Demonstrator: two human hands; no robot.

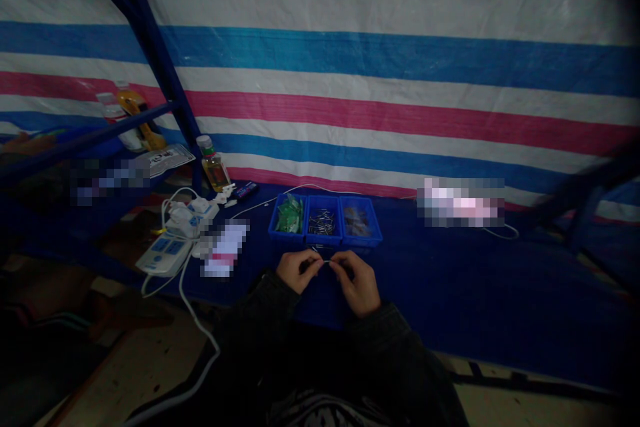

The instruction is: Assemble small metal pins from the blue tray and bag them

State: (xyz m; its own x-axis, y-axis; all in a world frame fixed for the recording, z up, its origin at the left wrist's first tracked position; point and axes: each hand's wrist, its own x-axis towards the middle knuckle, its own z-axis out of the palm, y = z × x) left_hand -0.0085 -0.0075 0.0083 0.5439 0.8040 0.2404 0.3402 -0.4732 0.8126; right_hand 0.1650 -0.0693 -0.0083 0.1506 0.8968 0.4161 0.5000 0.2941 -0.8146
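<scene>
We have left hand [299, 271] and right hand [357, 282] clenched, fingertips pinching thin silver metal piece [326, 261] between them, above dark blue cloth [450, 287]. Piece small, dim; its ends and exact grip hard to make out. Slack pinch could drop it; dark cloth would hide it. Just beyond: row of three blue plastic bins [325, 241], middle holding loose short metal pieces [321, 221].

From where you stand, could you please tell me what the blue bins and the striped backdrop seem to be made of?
The blue bins look like moulded plastic: smooth, glossy, thin-rimmed. The striped backdrop looks like woven plastic tarpaulin, creased with a faint sheen; dim light leaves that open.
</scene>
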